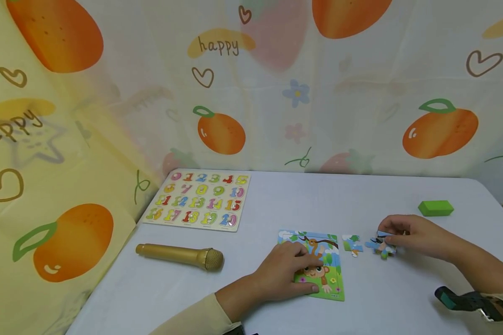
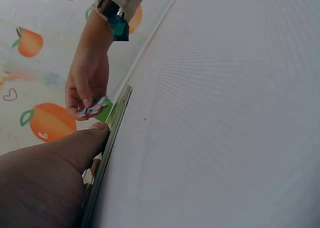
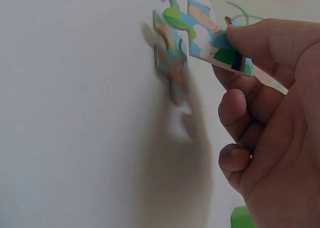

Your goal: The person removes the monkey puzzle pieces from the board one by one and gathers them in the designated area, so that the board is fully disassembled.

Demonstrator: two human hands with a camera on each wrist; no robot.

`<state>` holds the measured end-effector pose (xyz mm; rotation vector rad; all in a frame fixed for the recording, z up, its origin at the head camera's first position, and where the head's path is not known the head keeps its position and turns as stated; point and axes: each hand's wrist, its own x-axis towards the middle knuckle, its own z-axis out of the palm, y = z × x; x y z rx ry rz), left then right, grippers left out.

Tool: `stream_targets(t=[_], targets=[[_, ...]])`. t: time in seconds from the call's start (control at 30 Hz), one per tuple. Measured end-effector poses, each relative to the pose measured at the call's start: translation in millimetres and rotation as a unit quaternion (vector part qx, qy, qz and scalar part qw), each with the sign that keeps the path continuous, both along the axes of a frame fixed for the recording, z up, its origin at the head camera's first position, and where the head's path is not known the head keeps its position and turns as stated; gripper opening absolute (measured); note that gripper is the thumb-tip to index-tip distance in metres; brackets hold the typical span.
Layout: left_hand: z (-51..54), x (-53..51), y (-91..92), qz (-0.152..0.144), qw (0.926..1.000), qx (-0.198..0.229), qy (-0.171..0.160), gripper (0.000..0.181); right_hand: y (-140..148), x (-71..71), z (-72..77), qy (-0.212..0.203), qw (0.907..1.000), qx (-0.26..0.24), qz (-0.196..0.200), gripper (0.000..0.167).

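Note:
My right hand (image 1: 419,235) pinches a jigsaw puzzle piece (image 3: 210,37) between thumb and index finger. In the right wrist view the piece is tilted and held above the table, showing green leaves and blue sky. Below it lie other loose puzzle pieces (image 3: 170,62), blurred. In the head view one loose piece (image 1: 352,244) lies just right of the monkey puzzle board (image 1: 333,284). My left hand (image 1: 282,272) rests on that board with fingers spread, covering its left part. The left wrist view shows my left thumb (image 2: 95,135) on the board's face.
A number puzzle board (image 1: 197,202) lies at the back left of the white table (image 1: 260,316). In front of it is a gold toy microphone (image 1: 180,256). A green block (image 1: 436,208) sits at the back right, beyond my right hand. A patterned cloth (image 1: 276,125) hangs behind.

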<state>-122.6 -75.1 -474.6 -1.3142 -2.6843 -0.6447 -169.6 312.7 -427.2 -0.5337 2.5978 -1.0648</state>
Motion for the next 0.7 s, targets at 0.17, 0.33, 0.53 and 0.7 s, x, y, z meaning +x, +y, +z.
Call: stream_targets(t=[0.17, 0.33, 0.53, 0.7], targets=[[-1.3, -0.6, 0.2, -0.001, 1.0, -0.003, 0.0, 0.052, 14.9, 4.3, -6.4, -0.004, 1.0, 0.005, -0.005, 0.018], [-0.9, -0.9, 0.2, 0.002, 0.9999, -0.012, -0.007, 0.053, 28.0, 6.7, -11.7, -0.008, 0.9999, 0.014, -0.003, 0.019], [-2.1, -0.1, 0.1, 0.001, 0.9999, -0.006, -0.011, 0.053, 40.8, 7.6, -13.7, -0.003, 0.9997, 0.023, -0.001, 0.018], [-3.7, -0.1, 0.2, -0.004, 1.0, 0.008, 0.001, 0.051, 48.9, 7.2, -14.1, -0.013, 0.9995, 0.028, -0.003, 0.019]])
